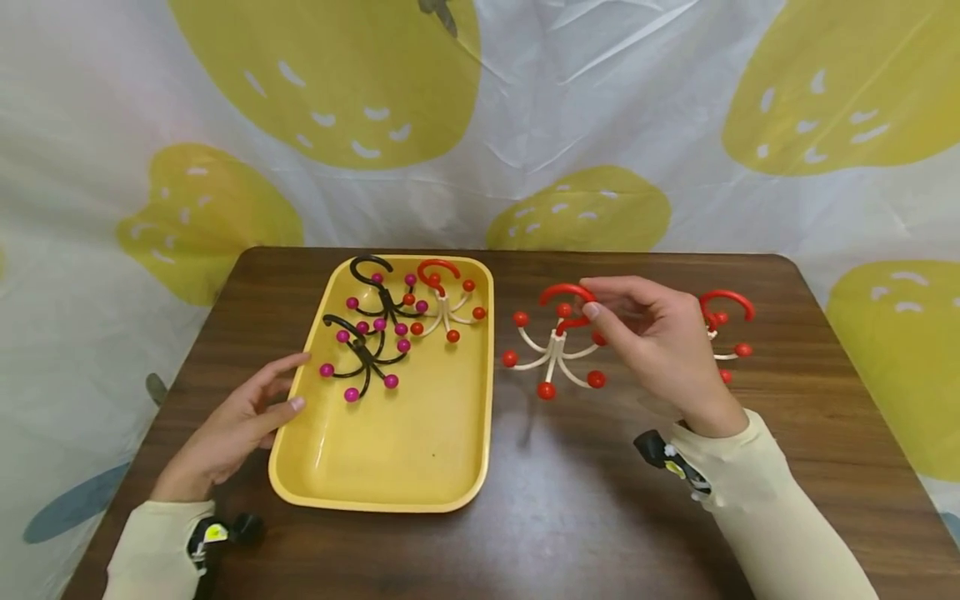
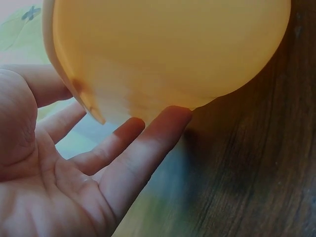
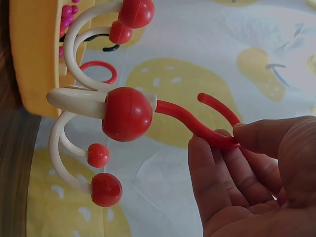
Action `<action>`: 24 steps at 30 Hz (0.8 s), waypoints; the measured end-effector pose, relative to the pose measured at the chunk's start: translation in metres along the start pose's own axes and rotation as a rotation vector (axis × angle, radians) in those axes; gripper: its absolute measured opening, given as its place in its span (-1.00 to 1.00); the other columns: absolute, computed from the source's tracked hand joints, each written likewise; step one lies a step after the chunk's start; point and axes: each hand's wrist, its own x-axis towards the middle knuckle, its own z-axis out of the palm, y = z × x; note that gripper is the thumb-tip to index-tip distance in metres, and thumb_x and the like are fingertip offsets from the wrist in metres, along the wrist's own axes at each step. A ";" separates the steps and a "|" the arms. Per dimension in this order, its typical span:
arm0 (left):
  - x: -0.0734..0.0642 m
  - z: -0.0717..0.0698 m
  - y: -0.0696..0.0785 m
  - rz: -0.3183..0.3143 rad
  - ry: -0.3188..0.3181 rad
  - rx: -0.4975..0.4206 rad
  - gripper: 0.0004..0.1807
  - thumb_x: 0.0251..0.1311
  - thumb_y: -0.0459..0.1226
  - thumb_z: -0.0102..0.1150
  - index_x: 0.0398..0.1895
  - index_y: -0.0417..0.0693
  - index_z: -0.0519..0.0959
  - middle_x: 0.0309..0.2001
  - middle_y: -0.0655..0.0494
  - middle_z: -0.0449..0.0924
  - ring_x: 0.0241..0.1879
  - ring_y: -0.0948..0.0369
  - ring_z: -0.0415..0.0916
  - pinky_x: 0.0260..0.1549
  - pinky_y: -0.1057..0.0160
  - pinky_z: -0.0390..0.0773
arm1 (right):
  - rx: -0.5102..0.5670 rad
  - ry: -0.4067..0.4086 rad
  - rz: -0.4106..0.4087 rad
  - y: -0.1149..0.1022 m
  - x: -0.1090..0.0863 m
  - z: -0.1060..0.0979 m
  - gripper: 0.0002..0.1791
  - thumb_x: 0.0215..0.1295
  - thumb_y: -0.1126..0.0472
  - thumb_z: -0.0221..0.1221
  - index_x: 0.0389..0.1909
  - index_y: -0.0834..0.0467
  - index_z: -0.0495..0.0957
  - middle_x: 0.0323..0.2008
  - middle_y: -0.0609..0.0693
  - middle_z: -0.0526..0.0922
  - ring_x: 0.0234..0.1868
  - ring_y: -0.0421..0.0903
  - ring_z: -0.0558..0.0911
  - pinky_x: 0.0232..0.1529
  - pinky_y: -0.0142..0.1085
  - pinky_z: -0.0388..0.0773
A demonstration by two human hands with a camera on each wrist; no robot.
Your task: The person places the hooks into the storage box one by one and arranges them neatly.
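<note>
My right hand [image 1: 663,346] pinches the red hook of a white hanger [image 1: 556,348] between thumb and fingertips. The hanger has curved arms tipped with red balls and hangs upright beside the tray, hook at the top. In the right wrist view the thumb and fingers meet on the red hook [image 3: 217,139]. My left hand [image 1: 236,425] grips the left rim of a yellow tray [image 1: 420,433], thumb at the rim and fingers along the outer wall [image 2: 148,59]. Inside the tray lie two black hangers [image 1: 365,357] with magenta balls and a white-and-red hanger [image 1: 444,310].
Another white hanger with a red hook [image 1: 731,296] is on the right of the dark wooden table [image 1: 570,533], partly hidden behind my right hand. A curtain [image 1: 420,200] with yellow fruit prints hangs behind the table's far edge.
</note>
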 end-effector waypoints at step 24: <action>0.001 -0.001 0.000 -0.001 -0.016 -0.001 -0.24 0.60 -0.24 0.11 0.71 0.08 0.00 0.41 -0.54 0.23 -0.06 0.11 0.78 -0.25 -0.10 0.80 | 0.092 -0.082 -0.033 0.000 0.029 0.055 -0.72 0.40 0.32 0.35 0.10 0.20 0.74 -0.13 0.14 0.85 -0.27 -0.14 0.82 -0.25 -0.36 0.75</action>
